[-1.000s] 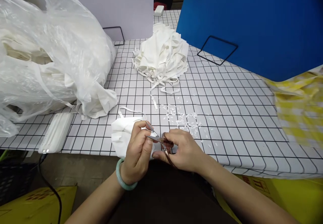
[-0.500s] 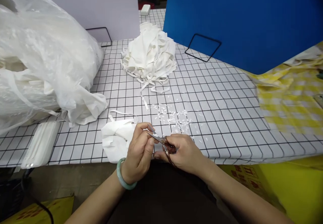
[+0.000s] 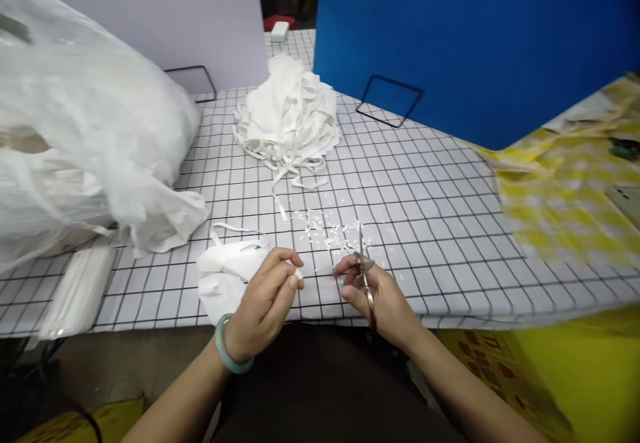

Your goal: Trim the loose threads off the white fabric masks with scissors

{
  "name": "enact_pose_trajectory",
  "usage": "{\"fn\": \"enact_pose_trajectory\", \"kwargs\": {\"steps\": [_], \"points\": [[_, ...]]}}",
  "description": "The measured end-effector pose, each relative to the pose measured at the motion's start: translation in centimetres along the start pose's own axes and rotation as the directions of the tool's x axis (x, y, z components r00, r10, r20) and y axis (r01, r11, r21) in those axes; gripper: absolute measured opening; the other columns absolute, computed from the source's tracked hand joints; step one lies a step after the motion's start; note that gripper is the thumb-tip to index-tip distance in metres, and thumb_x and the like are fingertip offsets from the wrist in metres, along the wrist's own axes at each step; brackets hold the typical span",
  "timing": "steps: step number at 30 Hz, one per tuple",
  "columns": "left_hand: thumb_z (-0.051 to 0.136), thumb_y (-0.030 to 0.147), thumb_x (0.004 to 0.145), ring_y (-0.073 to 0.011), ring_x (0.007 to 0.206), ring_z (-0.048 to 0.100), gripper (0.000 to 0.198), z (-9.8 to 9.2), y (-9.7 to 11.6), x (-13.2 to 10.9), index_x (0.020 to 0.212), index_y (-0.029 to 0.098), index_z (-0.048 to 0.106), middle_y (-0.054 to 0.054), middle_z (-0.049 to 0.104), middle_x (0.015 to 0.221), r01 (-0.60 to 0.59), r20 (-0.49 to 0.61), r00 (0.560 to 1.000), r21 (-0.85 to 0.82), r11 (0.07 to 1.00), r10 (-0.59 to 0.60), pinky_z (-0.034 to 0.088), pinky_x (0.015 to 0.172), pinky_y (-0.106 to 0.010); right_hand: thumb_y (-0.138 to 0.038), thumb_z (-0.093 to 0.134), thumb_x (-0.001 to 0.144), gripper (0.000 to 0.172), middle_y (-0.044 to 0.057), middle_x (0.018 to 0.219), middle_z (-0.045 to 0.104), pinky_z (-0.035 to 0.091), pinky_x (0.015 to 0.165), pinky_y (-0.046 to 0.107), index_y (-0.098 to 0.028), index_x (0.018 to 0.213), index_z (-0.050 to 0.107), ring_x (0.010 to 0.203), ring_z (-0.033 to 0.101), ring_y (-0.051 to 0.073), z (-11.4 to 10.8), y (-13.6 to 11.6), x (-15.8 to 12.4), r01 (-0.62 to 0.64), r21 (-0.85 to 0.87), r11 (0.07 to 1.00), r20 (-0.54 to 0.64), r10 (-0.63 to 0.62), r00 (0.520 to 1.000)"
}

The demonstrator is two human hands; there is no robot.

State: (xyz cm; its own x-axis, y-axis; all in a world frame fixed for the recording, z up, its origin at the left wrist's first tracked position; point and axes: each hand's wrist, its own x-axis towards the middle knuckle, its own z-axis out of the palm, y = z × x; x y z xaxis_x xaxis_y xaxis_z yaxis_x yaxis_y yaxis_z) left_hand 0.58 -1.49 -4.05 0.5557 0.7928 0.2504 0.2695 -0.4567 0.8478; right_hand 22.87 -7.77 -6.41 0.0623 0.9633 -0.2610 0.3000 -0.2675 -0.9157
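Observation:
My left hand (image 3: 263,306) is closed in a pinch on a white cloth piece with a narrow strap (image 3: 220,276); a bit of white shows at the fingertips, and the rest lies on the table beside the hand. My right hand (image 3: 387,306) holds a pair of scissors (image 3: 369,283), its blades pointing away from me and apart from the cloth. Small white snippets (image 3: 325,230) are scattered on the tabletop just beyond my hands. Farther back sits a heap of white strapped cloth pieces (image 3: 290,113).
A big clear plastic bag (image 3: 125,110) of white cloth bulges at the left, with a white ribbed block (image 3: 80,290) before it. A blue board (image 3: 450,43) and a pale board (image 3: 200,16) stand behind. Yellow checked cloth (image 3: 555,196) lies right on the gridded tablecloth (image 3: 430,216).
My hands have moved apart. The scissors have swung away from the left fingertips to the right and now point forward. The view has shifted slightly.

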Motion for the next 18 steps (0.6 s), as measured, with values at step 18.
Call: {"fn": "enact_pose_trajectory", "kwargs": {"steps": [18], "points": [[0.060,0.020,0.090,-0.0158,0.076,0.059,0.003,-10.1,0.2,11.4,0.089,0.017,0.059,-0.003,0.062,0.085,0.058,-0.420,0.906,-0.014,0.998,-0.059,0.051,0.070,-0.029,-0.023,0.063,0.084,0.011,-0.003,0.076,0.054,0.048,0.065,0.028,-0.023,0.086,0.053,0.069,0.054,0.014,5.0,-15.6,13.9,0.629,0.087,0.773,-0.172,-0.610,0.774]]}}
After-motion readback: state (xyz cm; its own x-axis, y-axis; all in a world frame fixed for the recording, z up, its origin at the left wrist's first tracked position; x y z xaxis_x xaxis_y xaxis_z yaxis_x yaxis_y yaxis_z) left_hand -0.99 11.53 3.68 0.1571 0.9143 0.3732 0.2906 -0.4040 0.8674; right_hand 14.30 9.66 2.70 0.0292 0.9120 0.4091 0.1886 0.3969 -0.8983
